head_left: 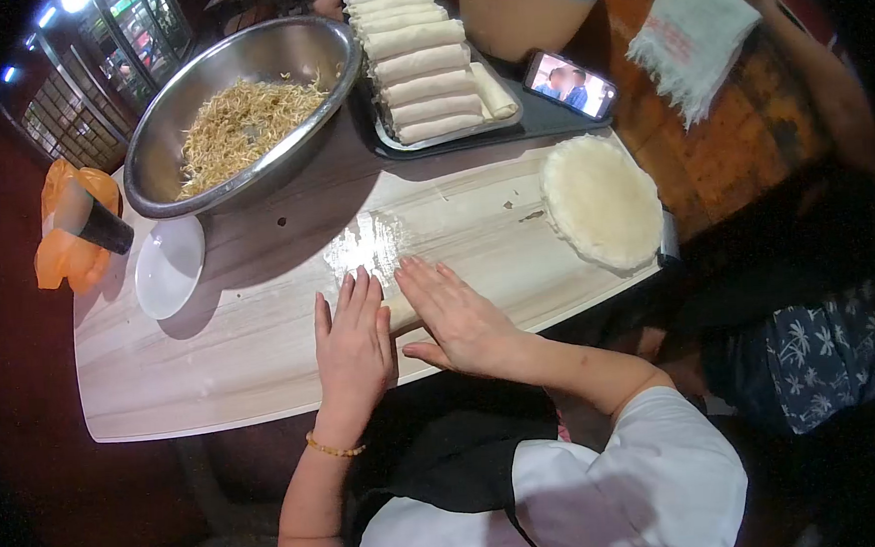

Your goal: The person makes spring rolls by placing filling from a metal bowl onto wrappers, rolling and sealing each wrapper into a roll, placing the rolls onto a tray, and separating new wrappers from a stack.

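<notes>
My left hand point(355, 344) lies with its fingers stretched out near the table's front edge, a beaded bracelet on the wrist. My right hand point(460, 317) is beside it, flat with fingers extended and angled to the left. Between and under the two palms shows part of a pale rolled wrapper point(400, 313); most of it is hidden by the hands. A wet, shiny patch point(366, 243) is on the wood-pattern table point(262, 354) just beyond my fingertips. To the right sits a stack of round, thin wrappers point(604, 203).
A big steel bowl point(332, 99) of bean sprouts point(248, 125) stands at the back left, near a small white dish point(171, 268) and an orange bag point(80, 250). Behind are a tray of rolls point(430, 73), a lit phone point(571, 87), a tan bucket point(527, 12) and a cloth point(694, 37).
</notes>
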Tool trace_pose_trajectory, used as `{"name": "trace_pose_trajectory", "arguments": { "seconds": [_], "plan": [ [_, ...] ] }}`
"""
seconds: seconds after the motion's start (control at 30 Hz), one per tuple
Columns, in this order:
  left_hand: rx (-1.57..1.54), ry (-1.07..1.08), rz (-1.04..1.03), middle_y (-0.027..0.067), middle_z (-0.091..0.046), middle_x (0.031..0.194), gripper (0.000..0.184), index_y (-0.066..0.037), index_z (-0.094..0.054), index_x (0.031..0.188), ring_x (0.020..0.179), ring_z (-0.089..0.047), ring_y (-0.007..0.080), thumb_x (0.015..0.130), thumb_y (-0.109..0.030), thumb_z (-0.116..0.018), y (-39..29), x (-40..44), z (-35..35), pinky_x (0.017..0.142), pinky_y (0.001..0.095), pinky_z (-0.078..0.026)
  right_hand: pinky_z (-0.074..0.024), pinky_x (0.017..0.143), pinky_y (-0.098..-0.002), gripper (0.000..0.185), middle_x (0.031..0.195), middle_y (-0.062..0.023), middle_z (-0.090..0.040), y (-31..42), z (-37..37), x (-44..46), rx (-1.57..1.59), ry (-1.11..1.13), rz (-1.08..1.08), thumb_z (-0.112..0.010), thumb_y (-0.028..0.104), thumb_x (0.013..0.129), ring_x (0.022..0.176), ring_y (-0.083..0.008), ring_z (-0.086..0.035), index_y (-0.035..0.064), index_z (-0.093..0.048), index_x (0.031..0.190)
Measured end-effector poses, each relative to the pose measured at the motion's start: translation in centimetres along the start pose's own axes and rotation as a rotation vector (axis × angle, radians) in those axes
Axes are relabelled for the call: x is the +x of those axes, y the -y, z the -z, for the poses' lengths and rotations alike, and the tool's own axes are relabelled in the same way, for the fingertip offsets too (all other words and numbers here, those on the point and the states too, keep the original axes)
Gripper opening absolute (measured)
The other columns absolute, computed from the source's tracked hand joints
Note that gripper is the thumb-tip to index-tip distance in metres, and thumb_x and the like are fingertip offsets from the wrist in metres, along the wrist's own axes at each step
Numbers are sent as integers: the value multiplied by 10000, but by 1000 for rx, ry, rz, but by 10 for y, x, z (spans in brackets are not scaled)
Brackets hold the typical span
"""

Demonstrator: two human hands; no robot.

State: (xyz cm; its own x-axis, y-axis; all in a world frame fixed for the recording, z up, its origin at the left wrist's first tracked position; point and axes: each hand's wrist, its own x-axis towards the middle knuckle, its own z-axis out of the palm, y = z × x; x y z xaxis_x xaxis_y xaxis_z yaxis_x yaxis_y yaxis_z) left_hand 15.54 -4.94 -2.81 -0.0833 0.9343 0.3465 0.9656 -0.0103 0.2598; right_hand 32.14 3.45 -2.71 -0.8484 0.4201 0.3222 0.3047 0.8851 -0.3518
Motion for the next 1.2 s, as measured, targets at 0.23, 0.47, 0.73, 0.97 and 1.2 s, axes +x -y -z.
{"name": "trace_pose_trajectory", "arguments": {
  "seconds": [0.23,0.47,0.73,0.97,1.2],
  "plan": [
    [-6,7,7,167,-487,1391,381,5,-520,1292,1324,-426,282,984,-192,-413,0,0,0,1111,519,-251,-271,1122,-489,852,1454,-299,-313,1,0,-1,-9,-21,15,-652,382,848,1368,-410,-317,-105,-244,1416],
    [5,-4,1,167,-493,1385,374,5,-530,1283,1322,-429,287,988,-190,-407,0,-1,-2,1110,521,-252,-259,1129,-489,843,1420,-310,-349,1,1,-1,-24,-24,18,-649,394,840,1358,-412,-323,-132,-278,1385],
    [-6,-14,6,156,-479,1405,366,-11,-510,1310,1337,-411,315,995,-162,-397,-1,-3,-3,1124,518,-223,-276,1118,-497,835,1449,-292,-324,-1,-2,-3,-16,-60,29,-650,386,851,1365,-406,-321,-99,-262,1408],
    [-32,-89,-17,163,-516,1350,338,-20,-542,1256,1312,-425,339,980,-186,-439,0,-5,-5,1084,570,-263,-281,1115,-493,808,1441,-271,-347,-4,-6,-5,-54,-88,54,-649,398,849,1357,-394,-336,-57,-290,1412],
    [-135,-140,-18,138,-554,1302,245,-91,-628,1124,1268,-466,326,947,-232,-535,12,-3,-14,1048,532,-321,-253,1110,-547,604,1344,-221,-474,-19,1,4,226,-20,12,-626,253,874,1284,-368,-431,5,-367,1359]
  ]
}}
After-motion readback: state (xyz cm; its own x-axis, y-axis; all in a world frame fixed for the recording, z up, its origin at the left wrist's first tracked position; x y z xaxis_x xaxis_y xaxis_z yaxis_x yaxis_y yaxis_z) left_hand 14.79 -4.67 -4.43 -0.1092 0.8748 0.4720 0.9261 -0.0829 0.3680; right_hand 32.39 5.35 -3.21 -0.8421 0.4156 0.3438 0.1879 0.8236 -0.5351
